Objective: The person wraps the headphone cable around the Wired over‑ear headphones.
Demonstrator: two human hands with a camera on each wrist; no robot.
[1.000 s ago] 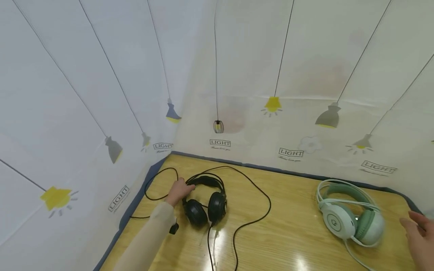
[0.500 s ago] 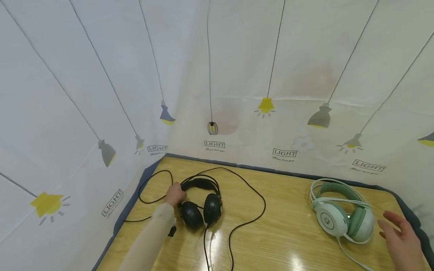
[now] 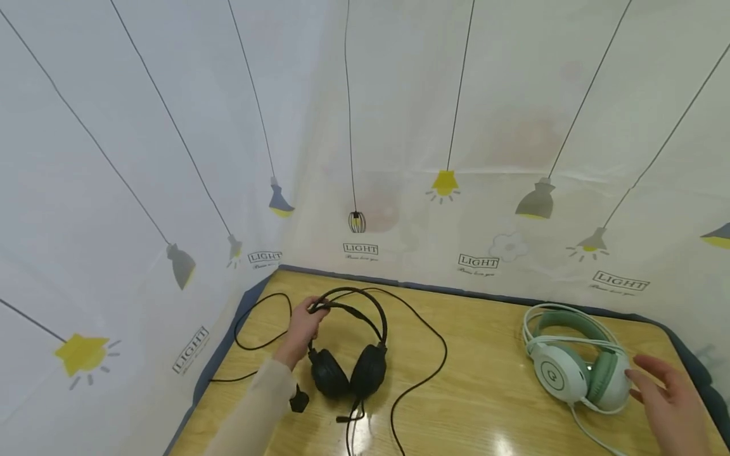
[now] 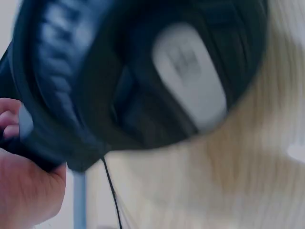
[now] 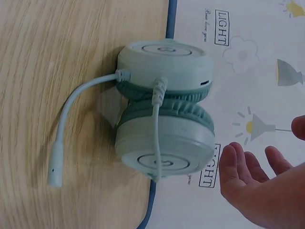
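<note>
My left hand grips the headband of a black headset on its left side. The headband stands up and the two ear cups hang below it, with a small boom microphone at the bottom. Close up in the left wrist view, a blurred ear cup with a grey panel fills the top. On the right lies a mint-green headset. Beside its right ear cup is my right hand, fingers loosely bent and holding nothing. The right wrist view shows this headset's cable and microphone.
Black cable loops across the wooden table. A small black piece lies near the left sleeve. Walls printed with lamps rise behind and at the left, and blue edging runs along the table's back.
My left hand has taken hold of the black headset's headband and raised it; the ear cups now hang beneath. My right hand has come left, close to the mint-green headset.
</note>
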